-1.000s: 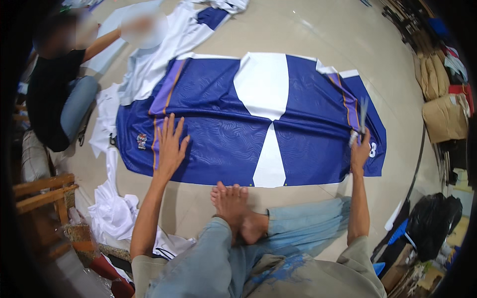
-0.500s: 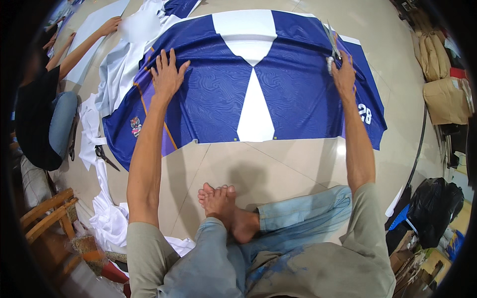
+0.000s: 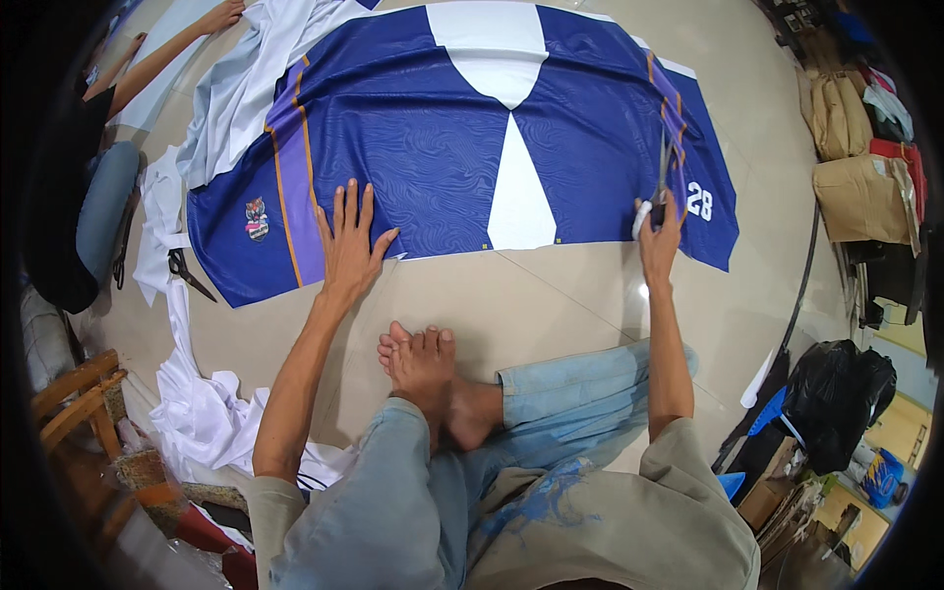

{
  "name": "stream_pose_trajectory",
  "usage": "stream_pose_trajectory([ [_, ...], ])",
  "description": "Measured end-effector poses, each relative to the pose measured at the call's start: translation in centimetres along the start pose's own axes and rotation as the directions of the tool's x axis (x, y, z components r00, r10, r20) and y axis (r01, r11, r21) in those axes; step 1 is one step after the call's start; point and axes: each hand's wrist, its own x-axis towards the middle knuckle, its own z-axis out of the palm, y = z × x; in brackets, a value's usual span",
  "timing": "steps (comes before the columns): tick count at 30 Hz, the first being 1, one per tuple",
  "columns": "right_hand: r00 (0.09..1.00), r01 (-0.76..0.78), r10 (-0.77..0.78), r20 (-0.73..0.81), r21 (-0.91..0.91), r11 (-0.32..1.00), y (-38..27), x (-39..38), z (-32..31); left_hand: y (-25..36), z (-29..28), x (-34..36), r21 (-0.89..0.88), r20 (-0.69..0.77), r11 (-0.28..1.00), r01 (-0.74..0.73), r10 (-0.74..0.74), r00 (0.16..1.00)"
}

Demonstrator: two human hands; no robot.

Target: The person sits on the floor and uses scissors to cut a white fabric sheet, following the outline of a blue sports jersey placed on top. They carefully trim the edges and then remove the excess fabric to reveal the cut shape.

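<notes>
In the head view, a glossy beige tiled floor (image 3: 565,295) stretches beneath everything; on it, in front of the person's crossed bare feet (image 3: 423,369), lies a wide dark-blue patterned fabric piece (image 3: 413,147) with white central panels and purple, orange-edged side bands; the left hand (image 3: 349,246) rests on its near edge, left of the white panels, fingers spread, thumb out to the side; the right hand (image 3: 661,241) is at the near edge on the right, fingers curled round the white-and-dark handles of steel-bladed scissors (image 3: 665,167), blades pointing away over the fabric; whether they touch it, I cannot tell; black-handled scissors (image 3: 192,275) lie at far left, near a crumpled white cloth heap (image 3: 202,418); a co-worker's hand (image 3: 221,15) shows at upper left.
</notes>
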Motion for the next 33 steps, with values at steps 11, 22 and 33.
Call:
stream_pose_trajectory([
  [11,0.499,-0.866,0.185,0.847,0.481,0.133,-6.9,-24.2,0.2,-3.2,-3.5,-2.8,-0.189,0.016,0.979,0.073,-0.072,0.997],
  [22,0.469,-0.861,0.167,0.867,0.408,0.303,-7.0,-19.3,3.1,2.8,1.3,-3.2,0.003,-0.163,1.0,0.012,-0.011,0.987],
  [33,0.518,-0.816,0.186,0.835,0.417,0.401,-6.4,-19.1,4.2,2.5,1.5,-3.2,0.032,-0.144,0.999,0.019,-0.014,0.989],
])
